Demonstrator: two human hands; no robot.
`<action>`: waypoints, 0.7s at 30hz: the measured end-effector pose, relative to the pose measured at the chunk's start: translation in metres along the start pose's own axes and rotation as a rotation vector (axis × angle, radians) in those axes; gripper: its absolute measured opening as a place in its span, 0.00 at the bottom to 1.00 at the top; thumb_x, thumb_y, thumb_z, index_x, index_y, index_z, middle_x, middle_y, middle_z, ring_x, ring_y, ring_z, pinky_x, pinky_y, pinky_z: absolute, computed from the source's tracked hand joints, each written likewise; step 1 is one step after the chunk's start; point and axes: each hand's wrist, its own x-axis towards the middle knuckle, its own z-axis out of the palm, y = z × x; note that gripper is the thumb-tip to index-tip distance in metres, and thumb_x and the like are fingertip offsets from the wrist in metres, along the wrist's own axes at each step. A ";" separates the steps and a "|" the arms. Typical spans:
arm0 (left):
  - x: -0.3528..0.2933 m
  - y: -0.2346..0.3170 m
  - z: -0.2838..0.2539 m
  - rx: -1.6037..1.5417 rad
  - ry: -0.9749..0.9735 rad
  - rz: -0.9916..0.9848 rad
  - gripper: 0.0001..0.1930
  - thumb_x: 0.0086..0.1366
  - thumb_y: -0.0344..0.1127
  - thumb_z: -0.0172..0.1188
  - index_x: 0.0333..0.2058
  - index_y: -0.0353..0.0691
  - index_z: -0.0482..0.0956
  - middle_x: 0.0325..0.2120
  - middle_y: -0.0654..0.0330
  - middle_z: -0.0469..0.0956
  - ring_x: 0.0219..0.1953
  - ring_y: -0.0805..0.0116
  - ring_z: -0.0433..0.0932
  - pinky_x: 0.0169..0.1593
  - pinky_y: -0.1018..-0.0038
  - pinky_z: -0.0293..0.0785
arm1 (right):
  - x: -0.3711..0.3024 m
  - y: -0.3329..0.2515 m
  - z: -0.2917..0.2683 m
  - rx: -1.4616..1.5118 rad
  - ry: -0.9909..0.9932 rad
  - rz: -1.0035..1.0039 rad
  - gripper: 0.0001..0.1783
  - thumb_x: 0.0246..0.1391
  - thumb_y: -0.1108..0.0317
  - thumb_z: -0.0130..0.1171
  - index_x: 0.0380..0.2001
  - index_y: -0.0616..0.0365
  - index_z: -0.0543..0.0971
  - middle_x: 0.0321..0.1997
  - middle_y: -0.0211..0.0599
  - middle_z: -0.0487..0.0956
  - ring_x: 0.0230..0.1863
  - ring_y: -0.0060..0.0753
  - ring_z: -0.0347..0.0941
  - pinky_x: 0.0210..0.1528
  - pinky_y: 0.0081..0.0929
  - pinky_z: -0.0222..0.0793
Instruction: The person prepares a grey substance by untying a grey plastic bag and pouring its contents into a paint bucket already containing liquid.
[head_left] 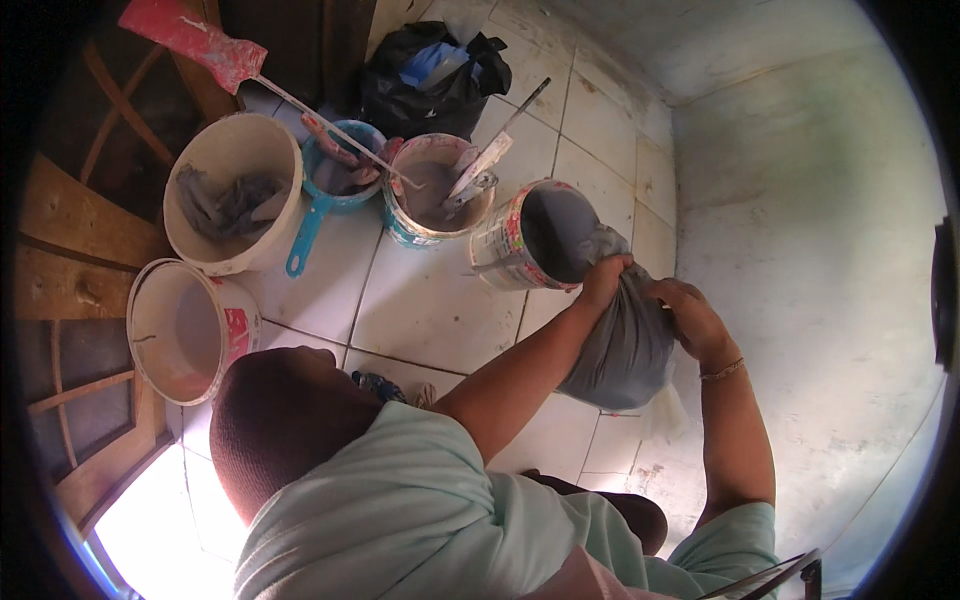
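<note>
My left hand [605,280] is closed on the gathered neck of a bulging grey plastic bag [615,350]. My right hand [692,318], with a bracelet at its wrist, grips the bag's right side near the top. The bag's upper end lies against the rim of a tilted, printed bucket [497,245]. Dark grey material [558,232] shows inside that bucket. Whether anything is flowing from the bag cannot be made out.
A paint-stained bucket [411,232] holds grey mix and tools; a blue dipper [312,215] stands beside it. Two pale buckets [285,150] [240,300] stand left, near a wooden door [85,215]. A black bag [410,95] lies behind; the wall [790,240] rises right.
</note>
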 end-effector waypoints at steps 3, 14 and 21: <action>-0.004 0.001 0.004 -0.066 -0.025 0.007 0.15 0.59 0.39 0.53 0.37 0.34 0.79 0.32 0.58 0.78 0.36 0.69 0.75 0.45 0.73 0.68 | -0.003 -0.007 -0.022 0.031 -0.088 0.021 0.20 0.50 0.61 0.56 0.36 0.73 0.74 0.34 0.46 0.75 0.32 0.31 0.74 0.34 0.25 0.71; -0.031 0.023 0.022 0.099 -0.101 -0.086 0.16 0.64 0.40 0.45 0.41 0.37 0.77 0.38 0.59 0.76 0.43 0.71 0.71 0.52 0.75 0.63 | 0.030 -0.031 -0.055 -0.400 0.084 0.072 0.21 0.51 0.62 0.58 0.40 0.71 0.75 0.39 0.44 0.77 0.32 0.35 0.76 0.29 0.27 0.75; -0.015 -0.014 0.014 -0.115 -0.269 0.084 0.14 0.62 0.37 0.48 0.38 0.35 0.77 0.36 0.60 0.77 0.40 0.71 0.73 0.48 0.75 0.66 | 0.055 0.022 -0.035 0.322 -0.489 -0.064 0.16 0.50 0.64 0.57 0.38 0.66 0.76 0.39 0.37 0.77 0.42 0.33 0.72 0.47 0.30 0.68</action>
